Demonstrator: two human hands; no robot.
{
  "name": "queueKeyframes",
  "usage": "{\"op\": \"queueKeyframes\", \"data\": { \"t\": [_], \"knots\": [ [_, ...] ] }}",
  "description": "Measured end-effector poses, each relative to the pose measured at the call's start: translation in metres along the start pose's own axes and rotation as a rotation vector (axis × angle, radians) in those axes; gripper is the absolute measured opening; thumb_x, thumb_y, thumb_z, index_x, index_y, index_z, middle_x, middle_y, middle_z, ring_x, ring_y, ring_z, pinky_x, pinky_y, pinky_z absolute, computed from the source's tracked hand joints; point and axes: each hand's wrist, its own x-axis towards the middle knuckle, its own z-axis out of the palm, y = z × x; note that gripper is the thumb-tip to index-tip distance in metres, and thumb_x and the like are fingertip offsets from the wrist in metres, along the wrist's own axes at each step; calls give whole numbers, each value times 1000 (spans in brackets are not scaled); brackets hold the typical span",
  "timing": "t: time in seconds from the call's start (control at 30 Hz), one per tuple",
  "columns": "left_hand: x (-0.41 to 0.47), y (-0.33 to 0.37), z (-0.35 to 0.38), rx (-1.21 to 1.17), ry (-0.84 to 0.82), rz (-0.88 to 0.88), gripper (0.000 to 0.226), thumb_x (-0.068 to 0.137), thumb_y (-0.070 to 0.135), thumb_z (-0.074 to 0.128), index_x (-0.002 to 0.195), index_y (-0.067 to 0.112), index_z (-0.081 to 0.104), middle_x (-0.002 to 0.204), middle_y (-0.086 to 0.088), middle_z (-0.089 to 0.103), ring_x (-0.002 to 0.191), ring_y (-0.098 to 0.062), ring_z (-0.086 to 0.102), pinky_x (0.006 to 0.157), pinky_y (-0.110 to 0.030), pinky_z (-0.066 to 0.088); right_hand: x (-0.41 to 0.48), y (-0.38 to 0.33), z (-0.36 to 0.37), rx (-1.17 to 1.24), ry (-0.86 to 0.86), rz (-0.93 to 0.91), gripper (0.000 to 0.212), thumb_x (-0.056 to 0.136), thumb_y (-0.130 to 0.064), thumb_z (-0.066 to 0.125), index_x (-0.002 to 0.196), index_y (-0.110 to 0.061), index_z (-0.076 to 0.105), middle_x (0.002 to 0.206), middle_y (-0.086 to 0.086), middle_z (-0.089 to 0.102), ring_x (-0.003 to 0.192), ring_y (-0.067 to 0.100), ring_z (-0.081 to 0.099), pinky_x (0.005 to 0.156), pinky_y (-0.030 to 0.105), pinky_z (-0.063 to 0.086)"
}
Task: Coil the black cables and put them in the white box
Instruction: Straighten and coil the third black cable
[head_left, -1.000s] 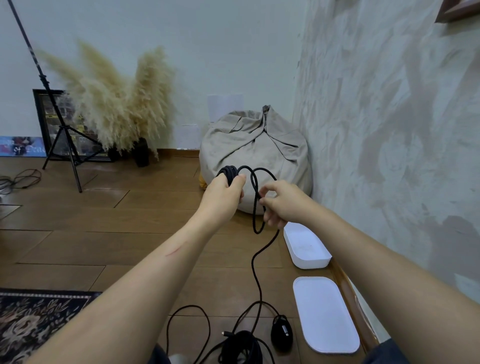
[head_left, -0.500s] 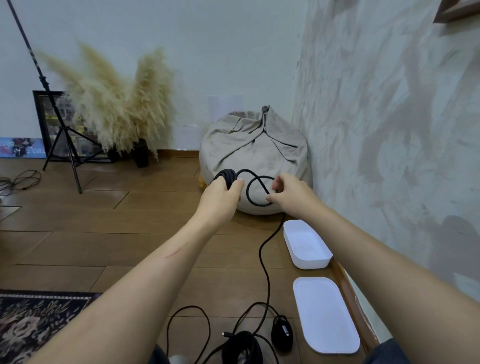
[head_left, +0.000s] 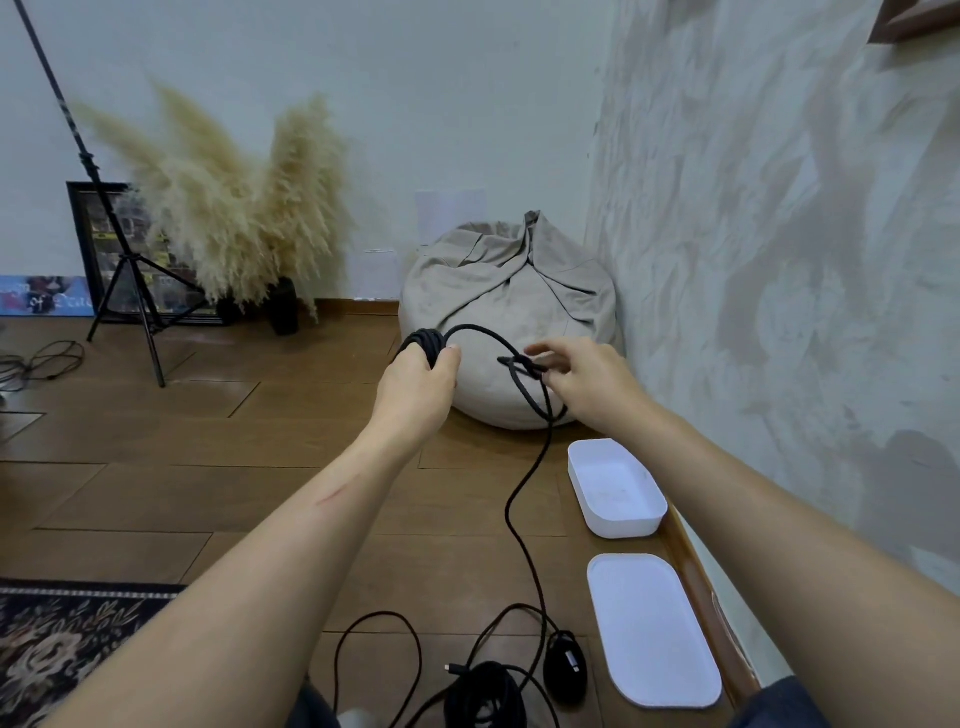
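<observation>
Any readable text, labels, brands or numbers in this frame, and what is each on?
"of": on the blue poster by the far wall; the words around it are too blurred to read.
Yellow marks in the framed picture: too small to read.
Pale label on the black adapter: unreadable.

Soft, even room light, fairly dim. Blotchy grey shadows fall across the wall (head_left: 779, 260). Edges bow outward, and the right hand (head_left: 587, 382) blurs slightly.
</observation>
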Motion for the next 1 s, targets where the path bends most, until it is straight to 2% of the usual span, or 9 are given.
{"op": "queueKeyframes", "data": {
  "t": [0.1, 0.27, 0.4, 0.5, 0.6, 0.7, 0.83, 0.93, 1.0],
  "knots": [
    [1, -3, -3, 10, -20, 10, 50, 101, 45, 45, 91, -1, 63, 73, -3, 61, 68, -23, 55, 66, -37, 42, 1, -1, 0, 1, -3, 2, 38, 95, -12, 60, 129, -26, 65, 115, -6, 69, 104, 13, 63, 93, 30, 49],
    [-10, 1, 1, -6, -189, 125, 51, 103, 45, 46, 89, -1, 62, 71, -4, 60, 61, -14, 53, 64, -33, 42, 0, 7, 4, -8, -77, 36, 40, 92, -22, 69, 131, -28, 60, 105, -3, 63, 97, 17, 60, 79, 28, 43],
    [-16, 8, 6, -29, -227, 187, 51, 105, 43, 45, 81, 0, 60, 69, -2, 59, 57, -10, 49, 61, -29, 38, 0, 6, 2, 27, -57, 28, 39, 93, -26, 65, 132, -31, 60, 98, -5, 62, 95, 16, 61, 80, 31, 47],
    [-17, 9, 7, -37, -240, 187, 48, 104, 45, 46, 77, 8, 60, 69, 0, 61, 57, -7, 50, 62, -28, 38, -1, 3, 1, 52, -42, 17, 34, 96, -40, 60, 130, -36, 62, 97, -8, 63, 99, 14, 60, 88, 33, 48],
    [-18, 10, 5, -38, -249, 188, 48, 105, 44, 45, 80, 5, 60, 70, 0, 60, 56, -6, 49, 62, -28, 39, 0, 0, -1, 29, 26, 12, 29, 96, -50, 57, 120, -39, 68, 83, -15, 62, 95, 14, 61, 88, 37, 50],
    [-21, 9, 4, -13, -296, 208, 48, 105, 43, 45, 80, 4, 58, 70, 1, 59, 60, -9, 50, 66, -30, 41, 1, -4, -3, 10, 26, -36, 22, 95, -46, 60, 107, -35, 74, 76, -15, 60, 90, 16, 60, 83, 39, 50],
    [-24, 10, 7, -22, -313, 218, 48, 105, 44, 45, 78, 6, 57, 67, 4, 56, 62, -10, 51, 69, -33, 42, 0, -12, -2, 72, 0, -105, 12, 98, -34, 59, 96, -27, 69, 88, -11, 67, 85, 11, 61, 80, 35, 49],
    [-26, 16, 8, -110, -337, 198, 45, 106, 40, 45, 77, 8, 58, 66, 1, 58, 59, -9, 50, 65, -30, 39, -1, -15, -3, 156, 40, -142, 11, 100, -27, 57, 90, -26, 61, 80, -10, 69, 82, 10, 66, 80, 34, 51],
    [-28, 20, 8, -235, -389, 136, 39, 106, 40, 46, 82, 13, 61, 68, 0, 61, 62, -11, 54, 67, -29, 42, -1, -17, -5, 161, 68, -166, 9, 99, -28, 57, 91, -28, 60, 74, -9, 65, 75, 13, 63, 77, 37, 50]
  ]
}}
